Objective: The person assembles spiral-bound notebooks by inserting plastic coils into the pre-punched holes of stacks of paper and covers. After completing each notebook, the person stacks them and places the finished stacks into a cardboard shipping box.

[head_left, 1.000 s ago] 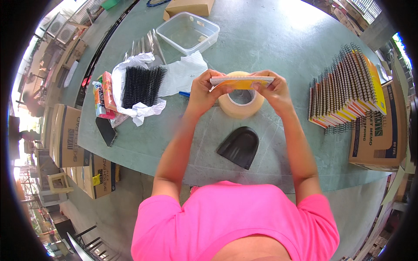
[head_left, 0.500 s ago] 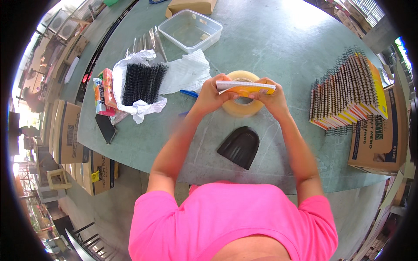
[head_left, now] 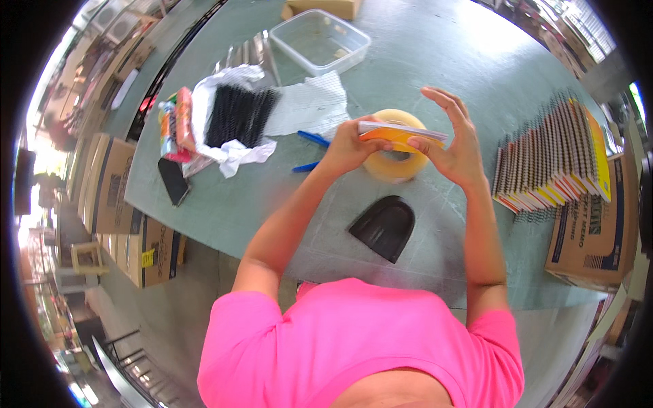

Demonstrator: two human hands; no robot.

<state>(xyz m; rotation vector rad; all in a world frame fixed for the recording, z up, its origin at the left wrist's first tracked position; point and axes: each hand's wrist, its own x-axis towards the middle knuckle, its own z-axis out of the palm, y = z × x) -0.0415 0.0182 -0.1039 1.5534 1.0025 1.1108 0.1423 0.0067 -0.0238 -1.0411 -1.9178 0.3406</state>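
My left hand (head_left: 352, 148) is closed on the left end of the orange-covered notepad (head_left: 400, 138), which is held over the tape roll (head_left: 385, 169). My right hand (head_left: 457, 146) is spread, fingers lifted, thumb at the cover; whether it presses, I cannot tell. The notepad should be light and bendable, its pages easily fanning; both ends seem good to pinch.

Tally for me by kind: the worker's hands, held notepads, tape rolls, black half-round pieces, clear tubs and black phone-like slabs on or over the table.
Hands: 2 (left hand, right hand)
Held notepad: 1
Tape roll: 1
Black half-round piece: 1
Clear tub: 1
Black phone-like slab: 1
Total: 7
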